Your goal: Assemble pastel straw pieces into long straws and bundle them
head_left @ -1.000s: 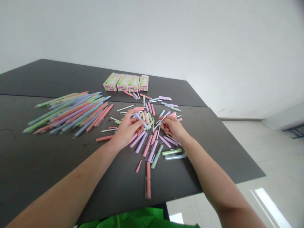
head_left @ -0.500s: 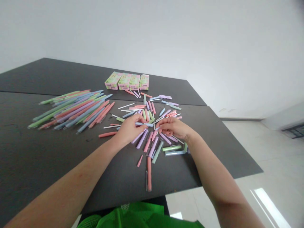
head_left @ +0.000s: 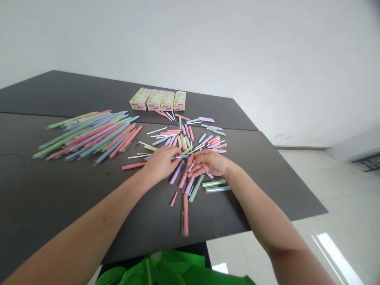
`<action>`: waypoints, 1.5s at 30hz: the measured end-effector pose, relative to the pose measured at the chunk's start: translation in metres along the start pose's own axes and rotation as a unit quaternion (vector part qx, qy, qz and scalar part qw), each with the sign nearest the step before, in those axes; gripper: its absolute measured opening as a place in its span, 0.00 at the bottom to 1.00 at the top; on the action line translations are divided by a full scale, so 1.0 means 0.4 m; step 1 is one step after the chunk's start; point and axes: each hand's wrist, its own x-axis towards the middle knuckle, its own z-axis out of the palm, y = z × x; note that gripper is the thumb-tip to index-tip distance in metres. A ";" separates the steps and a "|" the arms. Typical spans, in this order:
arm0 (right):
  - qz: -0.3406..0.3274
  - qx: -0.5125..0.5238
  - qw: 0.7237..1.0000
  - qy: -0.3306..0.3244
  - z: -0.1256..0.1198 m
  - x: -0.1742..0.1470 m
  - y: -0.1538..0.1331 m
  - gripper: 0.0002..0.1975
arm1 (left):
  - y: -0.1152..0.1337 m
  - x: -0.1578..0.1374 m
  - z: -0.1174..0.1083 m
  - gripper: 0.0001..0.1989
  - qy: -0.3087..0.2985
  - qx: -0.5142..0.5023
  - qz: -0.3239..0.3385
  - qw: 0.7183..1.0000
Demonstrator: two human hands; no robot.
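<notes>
My left hand (head_left: 162, 161) is closed on a slim light-blue pen part (head_left: 181, 157), its tip pointing toward my other hand. Just to the right, my right hand (head_left: 212, 162) has its fingers curled, palm partly turned up, with a small light-blue piece (head_left: 191, 167) held at the fingers. The two parts are apart. Loose pastel pen parts lie around and under both hands, among them a purple barrel (head_left: 177, 172), a grey-green barrel (head_left: 196, 189) and thin white refills (head_left: 156, 130). The fingertips of my left hand are partly hidden.
A heap of long pastel pens (head_left: 89, 136) lies on the dark table (head_left: 74, 206) at the left. Several pink-and-green boxes (head_left: 154, 99) stand in a row at the back. Near the front edge is a coral pen part (head_left: 185, 215); green barrels (head_left: 214, 183) lie by my right wrist.
My right hand has shifted slightly left and down and turned its palm upward, with the small blue piece still in it. My left hand keeps the blue pen part, now tilted differently.
</notes>
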 end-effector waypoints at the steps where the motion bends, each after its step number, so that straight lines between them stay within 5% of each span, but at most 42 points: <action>1: 0.001 0.008 1.000 0.001 0.000 0.001 -0.001 0.08 | -0.001 0.000 0.001 0.05 0.000 0.004 0.002 1.000; 14: -0.044 0.021 0.998 -0.035 -0.006 -0.017 -0.005 0.11 | 0.021 -0.005 -0.009 0.10 0.017 0.011 0.033 0.999; 23: -0.079 0.028 0.996 -0.015 -0.008 -0.011 -0.002 0.09 | 0.031 -0.005 -0.013 0.11 0.076 -0.066 0.044 0.994; 28: -0.081 0.052 0.995 0.031 -0.006 -0.001 -0.001 0.10 | 0.046 -0.010 -0.008 0.08 0.056 -0.128 0.067 0.988; 45: -0.080 0.054 0.993 0.073 0.017 0.003 -0.008 0.09 | 0.067 -0.008 -0.012 0.07 0.046 -0.117 0.005 0.992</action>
